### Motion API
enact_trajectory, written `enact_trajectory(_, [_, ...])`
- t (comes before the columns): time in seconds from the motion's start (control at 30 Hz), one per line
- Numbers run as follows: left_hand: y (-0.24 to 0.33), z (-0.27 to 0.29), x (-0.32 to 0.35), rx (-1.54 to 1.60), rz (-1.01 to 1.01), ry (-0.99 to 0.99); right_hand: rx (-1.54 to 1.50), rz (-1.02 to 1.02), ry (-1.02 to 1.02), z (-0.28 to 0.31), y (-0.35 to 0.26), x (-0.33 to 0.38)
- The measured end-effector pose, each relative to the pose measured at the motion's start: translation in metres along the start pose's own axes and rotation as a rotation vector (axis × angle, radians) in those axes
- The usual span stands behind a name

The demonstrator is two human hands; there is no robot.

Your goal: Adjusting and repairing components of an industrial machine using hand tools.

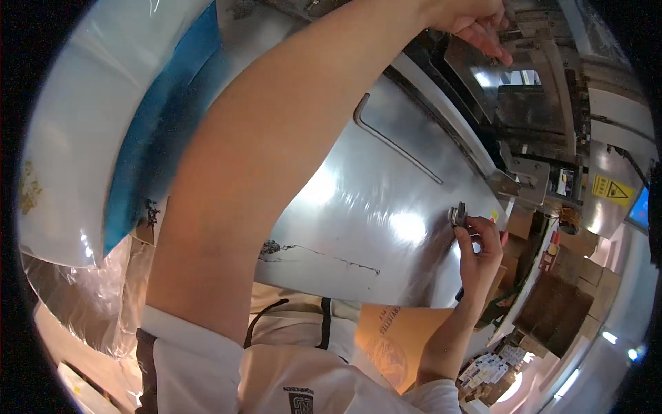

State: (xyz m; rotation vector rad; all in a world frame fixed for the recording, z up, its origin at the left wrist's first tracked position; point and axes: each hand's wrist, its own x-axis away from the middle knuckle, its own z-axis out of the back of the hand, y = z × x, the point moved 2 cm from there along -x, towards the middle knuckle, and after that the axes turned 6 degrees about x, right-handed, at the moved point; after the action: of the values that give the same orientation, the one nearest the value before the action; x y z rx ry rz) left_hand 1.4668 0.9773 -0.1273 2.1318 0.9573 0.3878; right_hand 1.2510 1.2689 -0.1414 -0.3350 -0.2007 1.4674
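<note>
My left arm stretches from the lower left across the picture to the machine at the upper right. My left hand (476, 26) hangs there over a dark metal frame with a shiny plate (483, 76), partly cut off by the top edge. Its fingers point down and apart, and I see nothing held in them. At the right end of the sheet-metal surface (372, 207), my right hand (481, 245) is closed, thumb and fingers pinching a small metal fitting (456, 213). A hex key (400, 148), long and bent at one end, lies on the metal between the two arms.
A white curved cover with a blue strip (162, 117) is at the left, above clear plastic film (89, 297). A yellow warning sign (612, 190) is on the machine. Cardboard boxes (558, 303) stand at the right, and an orange printed carton (393, 345) is below the metal surface.
</note>
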Motion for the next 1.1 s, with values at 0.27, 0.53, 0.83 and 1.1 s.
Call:
enact_trajectory(0.27, [0.01,-0.026,0.011,0.013,0.264,0.695,0.024,0.011,0.019,-0.001,-0.004,0.0])
enact_trajectory(0.53, [0.001,0.001,0.006,0.028,-0.052,-0.066,0.059,0.026,0.006,-0.001,-0.009,-0.001])
enact_trajectory(0.83, [0.002,-0.001,0.008,0.05,-0.049,-0.039,-0.015,-0.002,0.014,-0.003,0.002,-0.001])
enact_trajectory(1.1, [0.002,0.0,0.007,0.022,-0.064,-0.026,-0.116,-0.055,0.015,-0.006,0.012,0.001])
